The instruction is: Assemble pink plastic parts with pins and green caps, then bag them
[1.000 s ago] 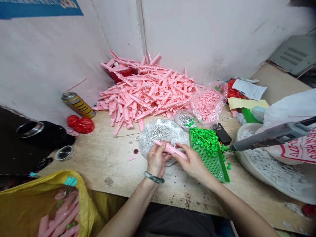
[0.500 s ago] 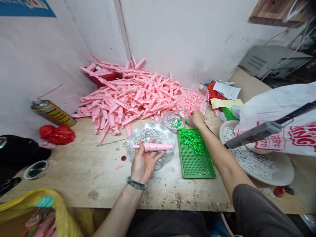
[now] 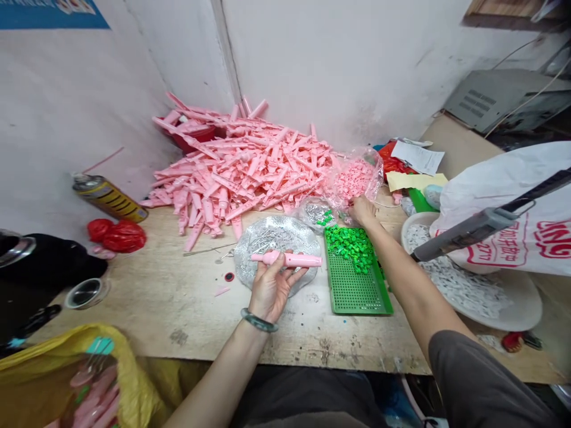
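In my left hand (image 3: 271, 291), fingers closed round it, is a pink plastic tube (image 3: 303, 260), lying nearly level. Below the tube sits a round silvery dish (image 3: 250, 267) with thin metal pins and small pale pieces. My right hand (image 3: 363, 211) reaches to the front of a clear plastic bag of small pink parts (image 3: 354, 178). Its fingers are curled and partly hidden, so what they pinch cannot be made out. Just in front of that hand, a green perforated tray (image 3: 357, 294) carries small green plastic parts (image 3: 352, 244) at its far end.
A large heap of pink plastic pieces (image 3: 250, 172) lies against the wall. A small clear dish (image 3: 319, 214) holds metal bits. To the right stand a wide bowl of whitish parts (image 3: 473, 291) and a grey rod-like tool (image 3: 468, 235). Left are a spray can (image 3: 109, 197) and a yellow bag (image 3: 129, 368).
The whole view has shifted slightly, with things appearing further right. My left hand still holds the pink tube, and my right hand stays by the bag of small pink parts.
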`<state>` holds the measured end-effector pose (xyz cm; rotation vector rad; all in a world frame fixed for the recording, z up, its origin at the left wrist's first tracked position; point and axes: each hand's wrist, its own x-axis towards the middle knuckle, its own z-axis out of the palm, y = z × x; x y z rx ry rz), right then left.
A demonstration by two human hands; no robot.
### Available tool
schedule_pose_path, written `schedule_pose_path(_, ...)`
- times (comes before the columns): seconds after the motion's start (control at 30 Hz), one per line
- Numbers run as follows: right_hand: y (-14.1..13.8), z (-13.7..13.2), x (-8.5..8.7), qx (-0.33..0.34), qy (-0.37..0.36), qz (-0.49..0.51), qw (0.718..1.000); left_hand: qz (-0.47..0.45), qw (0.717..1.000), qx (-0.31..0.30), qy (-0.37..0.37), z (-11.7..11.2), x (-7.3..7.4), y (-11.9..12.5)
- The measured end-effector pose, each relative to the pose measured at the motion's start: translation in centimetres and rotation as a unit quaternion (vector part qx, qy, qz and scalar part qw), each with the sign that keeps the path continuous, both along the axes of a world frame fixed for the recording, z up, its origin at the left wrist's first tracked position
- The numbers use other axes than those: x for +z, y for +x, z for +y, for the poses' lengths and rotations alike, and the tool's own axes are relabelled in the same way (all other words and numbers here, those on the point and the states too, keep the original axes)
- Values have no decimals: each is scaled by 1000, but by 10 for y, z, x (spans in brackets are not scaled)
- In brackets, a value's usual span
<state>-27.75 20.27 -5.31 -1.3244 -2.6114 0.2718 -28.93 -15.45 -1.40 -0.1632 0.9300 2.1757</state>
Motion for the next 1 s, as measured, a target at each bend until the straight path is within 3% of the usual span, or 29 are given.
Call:
schedule_pose_path(0.17,-1,-23,19,-29,45,55,997,26,1000,15,-7,-3,4,2)
schedule_pose_path(0.27,13,-67,29,23,15,197,980,47,998,36,-3,-1,4,3)
schedule_pose_path(0.33,31,-109,32,140,-104,274,946,60,997,47,-2,1,2,4)
schedule_pose_path(0.4,54,-150,33,238,-281,286,885,76,995,57,-3,5,-1,5)
schedule_pose_path(0.5,82,-193,34,240,-468,330,784,93,994,65,-8,8,-5,6)
schedule_pose_path(0.57,92,-203,34,210,-498,365,758,97,993,65,-8,8,-7,7)
schedule_pose_path(0.83,96,-207,22,127,-497,418,750,135,989,62,6,7,-8,15)
schedule_pose_path(1.0,111,-236,20,182,-412,417,789,222,969,105,-36,3,-8,26)
